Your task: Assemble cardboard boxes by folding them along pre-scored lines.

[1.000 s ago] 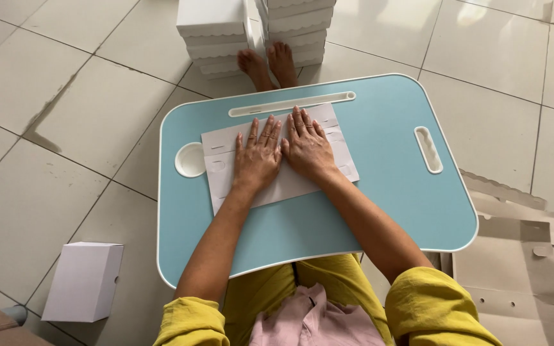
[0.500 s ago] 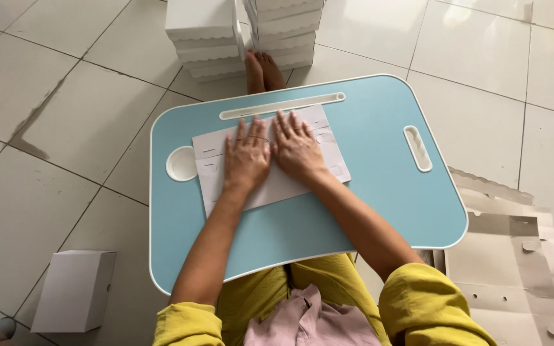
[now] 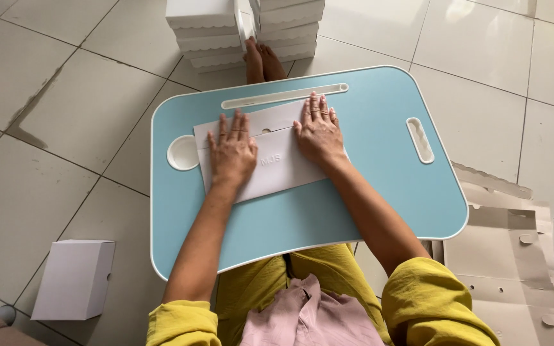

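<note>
Both palms are flat, fingers spread, nothing gripped: left hand (image 3: 232, 156) and right hand (image 3: 319, 131) press the white card (image 3: 277, 168) down on the blue counter (image 3: 379, 192). To crease it well, I'd keep both hands pushing evenly and slide outward along the fold, edges lined up. Finished boxes (image 3: 245, 29) are stacked past the feet.

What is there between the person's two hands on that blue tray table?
Only the flat white cardboard sheet that both the left hand and right hand press onto the blue lap table; the head view shows nothing else there.
</note>
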